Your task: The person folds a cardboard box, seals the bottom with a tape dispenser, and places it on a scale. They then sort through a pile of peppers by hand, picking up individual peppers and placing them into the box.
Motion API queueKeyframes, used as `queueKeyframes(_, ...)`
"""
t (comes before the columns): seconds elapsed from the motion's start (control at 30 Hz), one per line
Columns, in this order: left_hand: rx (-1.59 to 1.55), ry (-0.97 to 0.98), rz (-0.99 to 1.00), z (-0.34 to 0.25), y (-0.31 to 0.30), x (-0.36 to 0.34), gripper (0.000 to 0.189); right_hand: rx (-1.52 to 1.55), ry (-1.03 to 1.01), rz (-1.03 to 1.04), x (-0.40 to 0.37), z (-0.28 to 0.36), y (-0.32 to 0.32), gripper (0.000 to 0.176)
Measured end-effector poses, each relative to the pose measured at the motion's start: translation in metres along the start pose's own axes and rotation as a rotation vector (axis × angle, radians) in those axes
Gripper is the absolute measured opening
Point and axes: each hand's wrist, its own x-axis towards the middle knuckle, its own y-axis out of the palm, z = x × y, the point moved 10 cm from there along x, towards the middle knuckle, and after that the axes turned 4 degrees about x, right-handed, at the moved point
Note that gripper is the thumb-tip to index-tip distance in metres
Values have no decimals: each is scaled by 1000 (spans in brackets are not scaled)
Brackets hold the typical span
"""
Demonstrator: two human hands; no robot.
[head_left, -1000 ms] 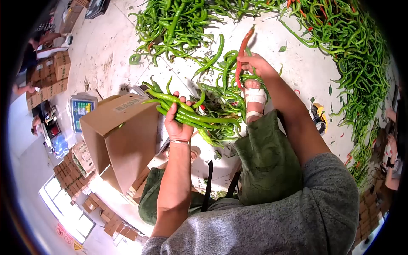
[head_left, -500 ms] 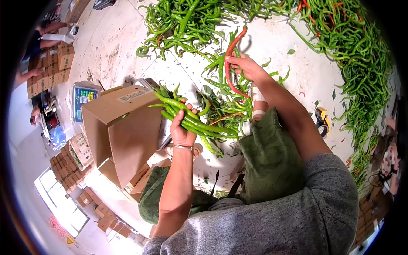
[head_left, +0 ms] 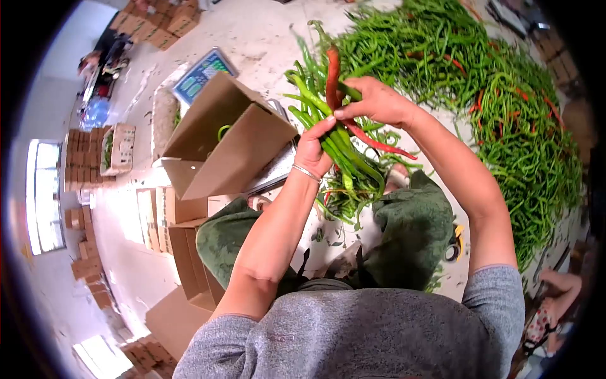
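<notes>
My left hand (head_left: 314,150) is closed round a bunch of long green chili peppers (head_left: 307,95), whose ends stick out on both sides of the fist. Right against it, my right hand (head_left: 382,103) pinches a long red chili pepper (head_left: 332,74), with green chilies alongside it. The red one lies across the bunch, its thin tip pointing to the right. Beneath both hands, loose chilies and leaves (head_left: 344,196) lie on the floor between my knees. An open cardboard box (head_left: 249,158) stands tilted to the left of my left hand.
A large heap of green chilies (head_left: 511,126) with some red ones spreads along the right and back. Behind the box sits a scale with a blue keypad (head_left: 205,74). A tape dispenser (head_left: 453,251) lies by my right knee. Stacked cartons (head_left: 82,155) stand far left.
My right hand has brought the red chili from over the floor to the bunch in my left hand. The view has turned, and the two hands now meet.
</notes>
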Motion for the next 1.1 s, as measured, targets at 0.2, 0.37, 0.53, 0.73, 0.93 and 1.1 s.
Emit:
queueKeyframes(0.2, -66, 203, 132, -56, 25, -83, 38, 377, 227, 170, -29, 76, 53, 33)
queueKeyframes(0.37, -57, 326, 176, -78, 27, -151, 49, 506, 203, 353, -65, 100, 135, 19)
queueKeyframes(0.53, 144, 216, 125, -66, -7, -195, 46, 275, 246, 316, -89, 88, 193, 26)
queueKeyframes(0.73, 196, 138, 252, -60, 9, -245, 72, 31, 301, 550, -105, 86, 233, 20)
queueKeyframes(0.93, 183, 190, 350, -63, 33, -272, 88, 354, 580, 628, -133, 90, 264, 16)
queueKeyframes(1.1, 304, 199, 384, -69, 30, -279, 90, 665, 671, 701, -141, 82, 285, 22)
